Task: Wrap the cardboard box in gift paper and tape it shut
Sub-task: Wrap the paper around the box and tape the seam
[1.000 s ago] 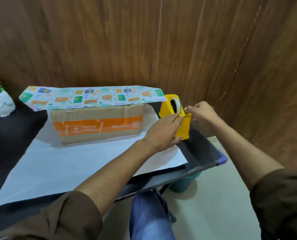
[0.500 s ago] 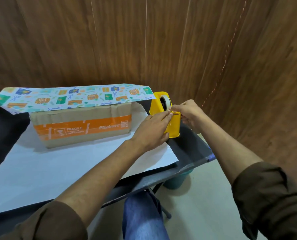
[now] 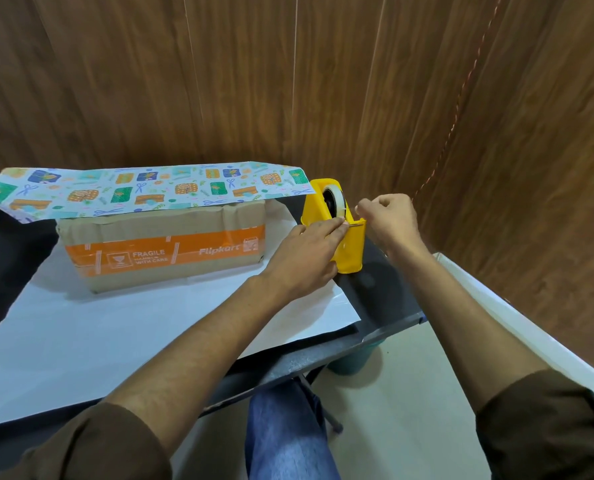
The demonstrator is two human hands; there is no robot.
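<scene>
The cardboard box (image 3: 164,247) lies on its side at left of centre in the frame, with an orange band reading "FRAGILE" along its front. It rests on the gift paper (image 3: 143,192), whose white underside covers the black table (image 3: 385,296) in front of the box. The paper's printed far edge is folded forward over the top of the box and overhangs both ends.

Just right of the box stands a yellow tape dispenser (image 3: 352,247), with the tape (image 3: 337,201) seated in its top as a white roll. The left hand (image 3: 306,258) reaches in from the lower left, fingers stretched straight and pressed against the dispenser's near side by the cutter. The right hand (image 3: 389,220) is just right of the dispenser with its fingers curled. Fingertip and thumb seem to pinch the loose end of the tape beside the roll, though the strip itself is too thin to make out. A wood-panelled wall (image 3: 288,81) fills the upper frame.
</scene>
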